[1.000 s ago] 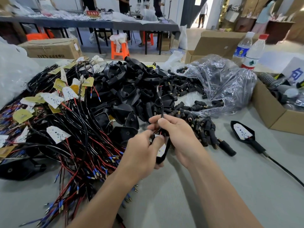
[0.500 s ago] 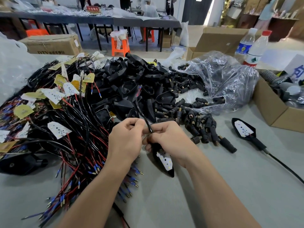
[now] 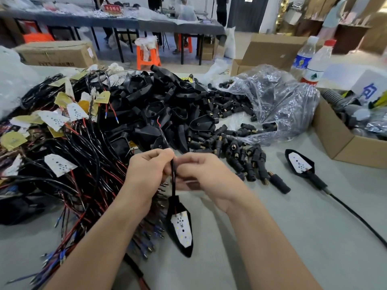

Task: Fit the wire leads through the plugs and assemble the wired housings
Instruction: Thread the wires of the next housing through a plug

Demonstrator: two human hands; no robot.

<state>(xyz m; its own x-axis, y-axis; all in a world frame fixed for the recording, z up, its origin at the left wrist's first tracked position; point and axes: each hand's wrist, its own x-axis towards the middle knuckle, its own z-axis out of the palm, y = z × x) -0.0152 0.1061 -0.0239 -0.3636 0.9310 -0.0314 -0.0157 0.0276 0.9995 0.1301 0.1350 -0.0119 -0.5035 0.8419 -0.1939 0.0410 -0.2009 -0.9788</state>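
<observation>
Head view, step in hand: threading a plug onto a lead, by my reading.

- Left hand (image 3: 146,176): fingers curled, pinching the lead (image 3: 173,185) where it passes between the two hands.
- Right hand (image 3: 207,178): fingers curled in against the same lead, touching the left hand's fingertips. Something small and dark sits in its pinch. It is probably a plug, but the fingers hide it and I cannot confirm.
- The lead's free end rises above the hands, red core showing at the tip. Below the hands it drops straight to the housing (image 3: 173,203).
- The housing is mid-tabletop (image 3: 272,237), towards the near edge, point towards the camera, with the white board (image 3: 181,229) face up. I cannot tell whether it hangs or rests on its tip.
- Loose plugs (image 3: 240,158) lie just beyond the right hand. One finished unit (image 3: 301,164) lies further right, short of the box (image 3: 345,143).

How to do it well (judgement):
- Hold both cores together and straight so they enter the bore as one. A splayed strand will catch on the rim.
- Left hand pinches close to the entry point, since a short free length buckles less.
- Feed in short pushes and re-grip, rather than one long shove.
- Check the plug's orientation against the finished unit before sliding it down.
- Take the housing's weight off the lead, so the pull does not strain the joints at the board.
</observation>
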